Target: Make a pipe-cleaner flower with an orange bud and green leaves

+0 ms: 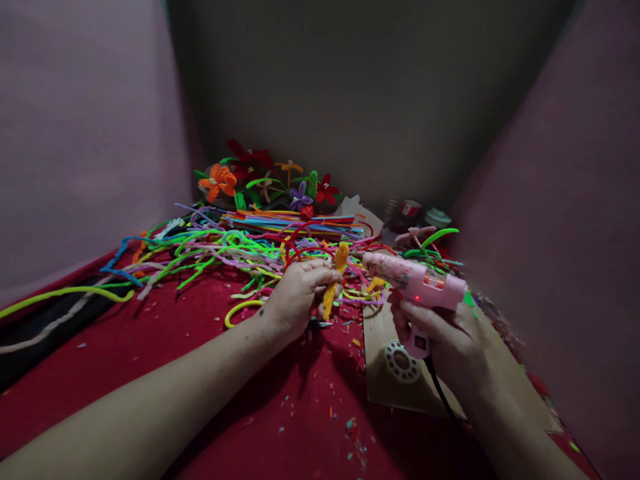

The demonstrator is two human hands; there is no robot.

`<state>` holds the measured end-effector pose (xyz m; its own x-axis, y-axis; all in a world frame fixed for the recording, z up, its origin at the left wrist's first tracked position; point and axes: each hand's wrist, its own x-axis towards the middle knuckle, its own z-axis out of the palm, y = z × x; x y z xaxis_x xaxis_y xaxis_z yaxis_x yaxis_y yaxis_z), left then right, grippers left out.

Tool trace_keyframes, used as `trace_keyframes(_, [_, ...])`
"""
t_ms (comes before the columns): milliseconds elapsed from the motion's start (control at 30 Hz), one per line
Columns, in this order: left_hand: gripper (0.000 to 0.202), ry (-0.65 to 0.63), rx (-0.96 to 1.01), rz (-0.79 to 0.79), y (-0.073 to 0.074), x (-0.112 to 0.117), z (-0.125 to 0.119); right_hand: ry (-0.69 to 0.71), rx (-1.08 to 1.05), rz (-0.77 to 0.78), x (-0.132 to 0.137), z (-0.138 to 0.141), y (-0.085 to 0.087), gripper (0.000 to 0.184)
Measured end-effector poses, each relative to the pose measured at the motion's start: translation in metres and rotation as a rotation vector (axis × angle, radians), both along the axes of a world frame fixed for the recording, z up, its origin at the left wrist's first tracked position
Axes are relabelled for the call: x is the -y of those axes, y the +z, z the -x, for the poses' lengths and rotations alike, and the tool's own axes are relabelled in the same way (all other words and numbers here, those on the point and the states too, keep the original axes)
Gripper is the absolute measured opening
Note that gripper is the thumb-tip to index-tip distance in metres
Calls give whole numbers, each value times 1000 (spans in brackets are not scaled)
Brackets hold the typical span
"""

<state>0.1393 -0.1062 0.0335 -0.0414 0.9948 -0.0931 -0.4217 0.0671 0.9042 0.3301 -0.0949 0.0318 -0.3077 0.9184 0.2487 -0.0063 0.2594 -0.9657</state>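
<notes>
Between the fingertips of my left hand (303,297) is a yellow-orange pipe cleaner piece (341,257), shaped like petals, with parts showing above and below the fingers. My right hand (445,337) is wrapped round the handle of a pink glue gun (415,277). A small red light glows on the gun's side, and its nozzle points left toward the yellow-orange piece, apart from it. A black cord (440,390) hangs from the handle. Beneath the right hand lies a wooden board (383,393) with a white ring with holes (401,362) on it.
Loose coloured pipe cleaners (220,247) spread across the red cloth (240,413), with a straight bundle (300,223) behind them. Finished pipe cleaner flowers (220,181) sit at the back. Pink walls (85,147) stand on both sides. Small scraps (353,433) dot the cloth.
</notes>
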Motion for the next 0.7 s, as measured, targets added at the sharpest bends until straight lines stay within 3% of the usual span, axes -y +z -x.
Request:
trace_keyframes(400, [7,23,12,5,1,0,0,45,19,-30,2,3,5,11])
trace_keyframes(700, [7,16,-12,6,0,0,0,4,-9,-8,2,1,1,18])
